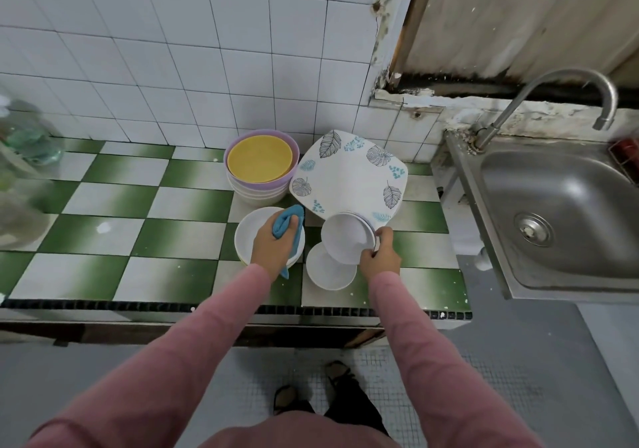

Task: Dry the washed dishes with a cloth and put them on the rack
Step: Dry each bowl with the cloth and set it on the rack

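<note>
Item one: small white dish (345, 240), tilted on edge with its hollow facing us, lifted above the front right part of the surface (103, 205). Our right hand (378, 254) pinches its right rim, thumb and fingers curled round the edge. Its upper rim overlaps the near corner of the leaf-patterned plate; we cannot tell whether they touch.

Item two: blue cloth (288, 221), bunched in our left hand (273, 243), whose fingers are closed round it; one end hangs out below the hand. Hand and cloth sit over the right side of the stack of white plates.

Item three: stack of white plates (250, 233), flat on the surface, just left of the tilted dish.

Item four: white bowl (328, 273), upright on the surface, directly below the tilted dish and nearest the front edge.

Item five: leaf-patterned plate (349, 174), square with rounded corners, grey and teal leaves round the border, lying behind the tilted dish towards the back edge.

Item six: stack of bowls (257, 193), touching the left side of the leaf-patterned plate by the back edge; the top bowl is lilac, with a yellow dish (259, 162) in it.

Item seven: steel sink (567, 216) with a curved tap (553, 101), beyond the right end of the surface.

Item eight: blurred glass jar (20, 171) at the left end.

Pink sleeves (193, 350) cover both our arms.
</note>
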### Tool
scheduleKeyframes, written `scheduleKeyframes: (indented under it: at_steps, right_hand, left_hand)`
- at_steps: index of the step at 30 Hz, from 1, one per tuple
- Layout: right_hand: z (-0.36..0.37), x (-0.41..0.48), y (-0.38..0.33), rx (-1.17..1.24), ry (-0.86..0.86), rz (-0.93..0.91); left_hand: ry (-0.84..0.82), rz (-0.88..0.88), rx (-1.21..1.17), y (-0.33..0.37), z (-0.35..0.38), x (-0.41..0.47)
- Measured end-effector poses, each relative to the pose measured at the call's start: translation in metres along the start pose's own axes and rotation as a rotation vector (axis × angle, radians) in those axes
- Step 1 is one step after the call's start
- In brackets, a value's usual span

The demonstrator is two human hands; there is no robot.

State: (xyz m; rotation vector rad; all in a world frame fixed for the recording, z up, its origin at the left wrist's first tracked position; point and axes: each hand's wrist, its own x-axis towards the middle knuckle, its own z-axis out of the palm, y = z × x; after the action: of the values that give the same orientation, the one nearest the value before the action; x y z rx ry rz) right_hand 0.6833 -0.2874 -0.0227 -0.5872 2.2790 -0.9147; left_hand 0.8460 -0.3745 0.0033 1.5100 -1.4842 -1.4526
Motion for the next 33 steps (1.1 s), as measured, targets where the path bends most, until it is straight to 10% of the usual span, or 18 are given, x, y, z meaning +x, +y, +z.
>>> scheduleKeyframes:
  at_steps: [33]
  right_hand:
    - [0.0015, -0.0006, -0.0084, 0.097, -0.039, -0.104]
  left_hand:
    - [-0.014, 0.018, 0.001, 0.0077, -0.0076, 0.0027]
